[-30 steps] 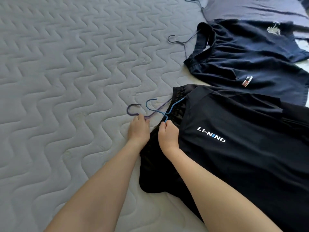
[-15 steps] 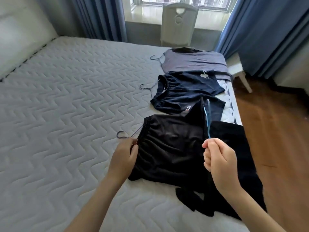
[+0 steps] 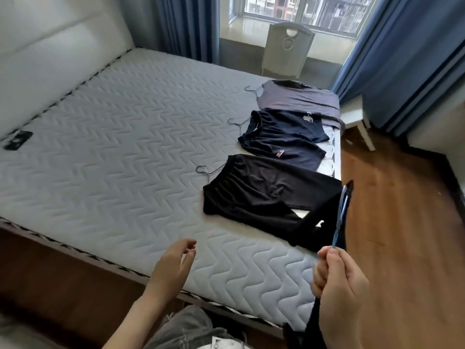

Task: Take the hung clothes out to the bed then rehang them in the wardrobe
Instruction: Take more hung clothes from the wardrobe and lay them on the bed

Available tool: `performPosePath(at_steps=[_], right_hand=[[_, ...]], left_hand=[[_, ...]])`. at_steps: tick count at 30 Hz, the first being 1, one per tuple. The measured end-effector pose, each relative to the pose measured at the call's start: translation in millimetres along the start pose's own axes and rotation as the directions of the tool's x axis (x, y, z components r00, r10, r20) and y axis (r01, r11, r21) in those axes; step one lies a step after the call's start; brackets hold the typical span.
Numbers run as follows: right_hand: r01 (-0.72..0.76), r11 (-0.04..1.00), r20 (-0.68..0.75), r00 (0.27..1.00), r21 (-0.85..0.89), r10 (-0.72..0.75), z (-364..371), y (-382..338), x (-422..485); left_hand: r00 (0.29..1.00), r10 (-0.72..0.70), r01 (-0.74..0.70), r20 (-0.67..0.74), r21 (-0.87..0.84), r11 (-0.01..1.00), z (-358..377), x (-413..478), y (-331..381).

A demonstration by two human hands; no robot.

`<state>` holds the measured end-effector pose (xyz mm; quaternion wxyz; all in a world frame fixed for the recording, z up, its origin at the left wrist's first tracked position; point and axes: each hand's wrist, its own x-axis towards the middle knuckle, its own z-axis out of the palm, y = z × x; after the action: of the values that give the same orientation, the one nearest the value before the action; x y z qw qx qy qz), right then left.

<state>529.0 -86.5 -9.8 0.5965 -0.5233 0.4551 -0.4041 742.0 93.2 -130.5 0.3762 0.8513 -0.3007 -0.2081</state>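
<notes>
Head view: we look down across the bed [image 3: 125,152], its grey quilted mattress filling most of the frame, with a pale padded headboard [image 3: 50,54] along its far left edge, blue curtains [image 3: 402,59] beside the window and a wooden floor [image 3: 402,222] past the right edge. Three garments lie in a row along the bed's right edge: a grey top [image 3: 302,99] at the far right corner, a navy top [image 3: 281,139] just nearer to us and touching it, and a black garment [image 3: 264,192] nearest, one dark leg trailing to the right edge. Each has a thin wire hanger hook [image 3: 201,170] sticking out to its left onto the mattress. Our right hand [image 3: 339,285] is raised off the near right corner of the bed, fingers curled round the blue hanger [image 3: 341,217], which stands upright and edge-on to us, with a dark garment [image 3: 350,190] hanging on it. Our left hand [image 3: 173,268] hovers above the near edge of the bed, holding nothing, fingers loosely bent and spread. A small dark flat object [image 3: 18,139] lies on the mattress at the headboard edge; we cannot tell what it is.
</notes>
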Motion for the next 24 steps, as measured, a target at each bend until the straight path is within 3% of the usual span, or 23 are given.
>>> performPosePath(at_steps=[4, 11, 20, 24], right_hand=[[-0.103, 0.995, 0.028, 0.994, 0.007, 0.103, 43, 33, -17], [-0.172, 0.985, 0.036, 0.984, -0.030, 0.173, 166, 80, -8], [-0.316, 0.949, -0.048, 0.947, 0.009, 0.316, 427, 184, -4], [-0.368, 0.929, -0.034, 0.929, 0.036, 0.369, 548, 249, 22]], left_hand=[[0.993, -0.110, 0.110, -0.053, -0.003, 0.994, -30, -16, -48], [0.984, -0.154, 0.157, -0.089, 0.029, 0.987, -103, 21, -137], [0.980, -0.188, 0.177, 0.070, 0.138, 0.974, -211, 181, -296], [0.989, -0.136, 0.125, 0.048, 0.189, 0.974, -237, 265, -377]])
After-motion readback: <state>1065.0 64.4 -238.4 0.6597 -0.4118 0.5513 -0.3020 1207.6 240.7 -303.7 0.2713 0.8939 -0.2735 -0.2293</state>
